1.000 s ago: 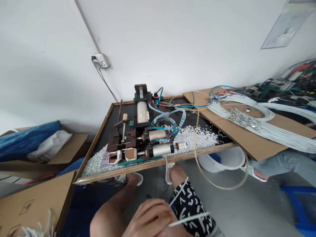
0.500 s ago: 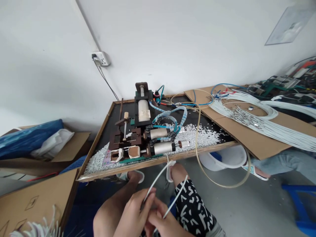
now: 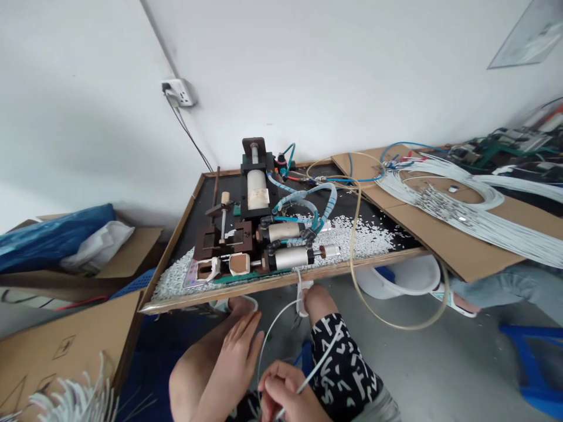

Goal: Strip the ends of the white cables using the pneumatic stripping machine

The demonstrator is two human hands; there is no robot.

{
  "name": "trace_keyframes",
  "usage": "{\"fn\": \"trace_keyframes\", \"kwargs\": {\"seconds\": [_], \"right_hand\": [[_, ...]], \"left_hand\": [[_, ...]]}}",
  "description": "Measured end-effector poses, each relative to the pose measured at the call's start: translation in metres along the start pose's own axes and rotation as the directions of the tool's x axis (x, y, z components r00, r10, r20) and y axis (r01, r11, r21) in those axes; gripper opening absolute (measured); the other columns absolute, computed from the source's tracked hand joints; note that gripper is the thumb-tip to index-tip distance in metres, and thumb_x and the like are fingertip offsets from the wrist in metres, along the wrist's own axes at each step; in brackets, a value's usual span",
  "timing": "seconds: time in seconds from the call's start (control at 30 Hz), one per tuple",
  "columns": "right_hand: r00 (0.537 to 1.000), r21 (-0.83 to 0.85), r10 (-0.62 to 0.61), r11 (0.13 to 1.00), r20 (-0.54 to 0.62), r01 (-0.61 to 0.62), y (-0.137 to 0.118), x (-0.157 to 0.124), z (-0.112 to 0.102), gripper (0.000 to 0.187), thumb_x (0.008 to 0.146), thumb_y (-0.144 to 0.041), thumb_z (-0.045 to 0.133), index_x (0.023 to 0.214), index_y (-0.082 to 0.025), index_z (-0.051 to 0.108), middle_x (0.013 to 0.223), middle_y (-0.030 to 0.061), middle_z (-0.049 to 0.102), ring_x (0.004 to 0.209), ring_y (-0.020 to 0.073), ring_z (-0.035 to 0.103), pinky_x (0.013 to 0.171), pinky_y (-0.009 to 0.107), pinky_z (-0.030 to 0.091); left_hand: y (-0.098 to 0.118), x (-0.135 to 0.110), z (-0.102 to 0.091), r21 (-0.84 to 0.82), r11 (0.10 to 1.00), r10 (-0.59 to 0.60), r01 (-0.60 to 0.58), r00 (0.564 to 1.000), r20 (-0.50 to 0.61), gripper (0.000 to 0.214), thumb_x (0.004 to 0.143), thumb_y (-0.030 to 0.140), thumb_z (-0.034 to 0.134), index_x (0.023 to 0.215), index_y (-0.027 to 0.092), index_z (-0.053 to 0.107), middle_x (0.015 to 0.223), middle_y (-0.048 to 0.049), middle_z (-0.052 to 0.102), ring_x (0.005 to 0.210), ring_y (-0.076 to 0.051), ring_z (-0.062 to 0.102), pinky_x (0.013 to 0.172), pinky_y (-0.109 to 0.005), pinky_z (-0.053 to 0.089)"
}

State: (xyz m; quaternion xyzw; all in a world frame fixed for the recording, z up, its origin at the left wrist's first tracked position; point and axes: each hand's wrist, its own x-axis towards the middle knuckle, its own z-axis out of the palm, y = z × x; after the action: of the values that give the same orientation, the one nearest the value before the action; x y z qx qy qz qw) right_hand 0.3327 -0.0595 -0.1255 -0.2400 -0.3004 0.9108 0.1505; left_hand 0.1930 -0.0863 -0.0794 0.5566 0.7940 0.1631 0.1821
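Note:
My left hand [image 3: 235, 357] lies over my left knee with its fingers stretched out and together, beside a thin white cable [image 3: 273, 319] that arcs up from my lap. My right hand [image 3: 285, 394] is closed in a pinch on the white cable near its end, low between my knees. Beyond my knees a small pneumatic machine [image 3: 255, 234] with two silver cylinders stands on a black board [image 3: 193, 205] strewn with white cut bits [image 3: 365, 234].
A cardboard sheet [image 3: 448, 240] at the right carries coils of white cable [image 3: 448, 199]. A clear hose [image 3: 396, 322] loops down over a white tub [image 3: 404, 278]. Boxes and a bunch of white cable ends [image 3: 74, 401] sit at the left. Another person's leg [image 3: 505, 290] shows at right.
My left hand let go of the cable and spread flat over my knee. My right hand kept its pinch, and the cable loop rose higher. The view shifted slightly left.

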Motion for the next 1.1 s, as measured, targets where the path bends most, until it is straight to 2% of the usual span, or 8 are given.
{"fn": "trace_keyframes", "kwargs": {"seconds": [0.1, 0.27, 0.37, 0.5, 0.63, 0.83, 0.93, 1.1], "right_hand": [[0.997, -0.077, 0.043, 0.996, 0.067, -0.038, -0.007, 0.001, 0.004, 0.062, 0.054, -0.078, 0.074, 0.069, -0.021, 0.055, 0.038, -0.0101, 0.047, 0.031, 0.0081, 0.045, 0.044, 0.024, 0.048], [0.996, -0.186, -0.009, 0.982, 0.093, 0.026, -0.019, -0.002, 0.011, 0.036, 0.065, -0.049, 0.084, 0.069, -0.021, 0.062, 0.046, -0.0068, 0.058, 0.042, 0.0092, 0.053, 0.048, 0.023, 0.042], [0.989, -0.148, -0.038, 0.987, 0.141, 0.059, -0.024, -0.005, 0.006, 0.051, 0.059, -0.041, 0.091, 0.099, -0.022, 0.066, 0.084, 0.0001, 0.076, 0.083, 0.0194, 0.073, 0.082, 0.033, 0.054], [0.997, -0.316, -0.034, 0.947, 0.07, 0.055, -0.023, -0.006, -0.03, 0.072, 0.069, -0.06, 0.082, 0.126, -0.021, 0.058, 0.134, 0.0142, 0.067, 0.135, 0.0265, 0.055, 0.12, 0.047, 0.032], [0.964, -0.733, -0.258, 0.666, -0.056, 0.136, -0.019, 0.003, -0.092, 0.06, 0.09, -0.065, 0.048, 0.128, -0.02, 0.059, 0.134, 0.0161, 0.067, 0.13, 0.0242, 0.061, 0.117, 0.045, 0.041], [0.876, -0.918, -0.447, 0.397, -0.18, 0.014, -0.015, 0.015, -0.171, 0.074, 0.084, -0.058, 0.039, 0.126, -0.001, 0.062, 0.136, 0.0305, 0.062, 0.133, 0.0416, 0.055, 0.117, 0.064, 0.036], [0.844, -0.952, -0.5, 0.305, -0.194, -0.037, -0.004, 0.016, -0.188, 0.084, 0.079, -0.057, 0.037, 0.124, 0.009, 0.063, 0.139, 0.0353, 0.057, 0.138, 0.0479, 0.048, 0.118, 0.068, 0.032], [0.845, -0.984, -0.509, 0.147, -0.161, -0.099, 0.018, 0.016, -0.189, 0.065, 0.086, -0.043, 0.036, 0.13, -0.005, 0.066, 0.152, 0.0223, 0.05, 0.148, 0.0446, 0.034, 0.118, 0.072, 0.028]], "left_hand": [[0.025, -0.007, -0.021, -0.315, 0.949, 0.066, -0.01, 0.984, 0.167, 0.039, 0.101, 0.044, 0.042, 0.124, 0.028, 0.07, 0.132, -0.0062, 0.071, 0.127, -0.026, 0.062, 0.106, -0.04, 0.051], [0.054, -0.011, -0.035, -0.49, 0.869, 0.276, -0.072, 0.892, 0.359, 0.028, 0.099, 0.033, 0.052, 0.085, 0.024, 0.074, 0.091, -0.0013, 0.076, 0.095, -0.02, 0.069, 0.106, -0.036, 0.045], [0.049, -0.008, -0.031, -0.6, 0.797, 0.08, 0.069, 0.973, 0.218, 0.031, 0.098, 0.042, 0.054, 0.081, 0.021, 0.069, 0.083, -0.0028, 0.073, 0.081, -0.019, 0.068, 0.077, -0.027, 0.054], [0.037, -0.004, -0.036, -0.765, 0.644, -0.213, 0.036, 0.968, -0.134, 0.034, 0.094, 0.053, 0.058, 0.088, 0.021, 0.068, 0.069, 0.0004, 0.068, 0.066, -0.016, 0.064, 0.063, -0.023, 0.051], [0.035, 0.003, -0.047, -0.788, 0.615, -0.368, -0.026, 0.875, -0.316, 0.035, 0.092, 0.052, 0.062, 0.083, 0.019, 0.067, 0.065, 0.0012, 0.067, 0.058, -0.014, 0.059, 0.059, -0.023, 0.048], [0.029, 0.016, -0.036, -0.822, 0.566, -0.4, -0.064, 0.851, -0.341, 0.031, 0.094, 0.048, 0.062, 0.08, 0.02, 0.067, 0.066, 0.003, 0.067, 0.055, -0.012, 0.058, 0.06, -0.024, 0.045], [0.024, 0.018, -0.03, -0.829, 0.554, -0.429, -0.072, 0.829, -0.358, 0.03, 0.094, 0.049, 0.062, 0.083, 0.021, 0.068, 0.066, 0.0036, 0.067, 0.053, -0.012, 0.058, 0.059, -0.025, 0.045], [0.022, 0.017, -0.029, -0.817, 0.575, -0.475, -0.046, 0.794, -0.379, 0.032, 0.092, 0.052, 0.064, 0.081, 0.021, 0.068, 0.067, 0.0025, 0.068, 0.051, -0.013, 0.057, 0.056, -0.024, 0.043]]}}
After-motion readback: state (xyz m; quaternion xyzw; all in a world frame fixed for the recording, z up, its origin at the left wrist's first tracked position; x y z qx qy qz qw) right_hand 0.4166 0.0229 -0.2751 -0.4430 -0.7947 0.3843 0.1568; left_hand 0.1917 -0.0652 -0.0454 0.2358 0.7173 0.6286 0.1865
